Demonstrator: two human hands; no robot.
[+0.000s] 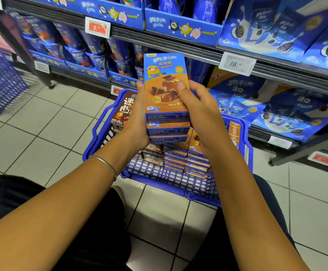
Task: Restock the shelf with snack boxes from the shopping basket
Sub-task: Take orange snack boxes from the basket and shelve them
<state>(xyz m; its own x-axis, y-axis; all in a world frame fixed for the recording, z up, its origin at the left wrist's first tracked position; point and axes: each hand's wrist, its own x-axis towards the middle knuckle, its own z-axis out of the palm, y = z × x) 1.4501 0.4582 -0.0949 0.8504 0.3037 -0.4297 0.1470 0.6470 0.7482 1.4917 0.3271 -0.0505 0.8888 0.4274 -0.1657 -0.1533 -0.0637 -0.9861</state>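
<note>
A stack of three orange and blue snack boxes point(166, 87) is held above the blue shopping basket point(171, 180). My left hand point(137, 116) grips the stack's left side with the thumb on the top box. On the right side my right hand point(196, 106) holds the stack, thumb on the box front. Inside the basket lie several more orange boxes point(186, 159) in stacks, and brown boxes point(124, 108) at the back left. The shelf point(198, 49) in front holds blue snack packs.
A second blue basket point(0, 83) stands on the tiled floor at the far left. Price tags point(236, 63) hang on the shelf edges. Large blue cookie cartons point(288, 110) fill the lower right shelf. My dark-trousered knees frame the basket.
</note>
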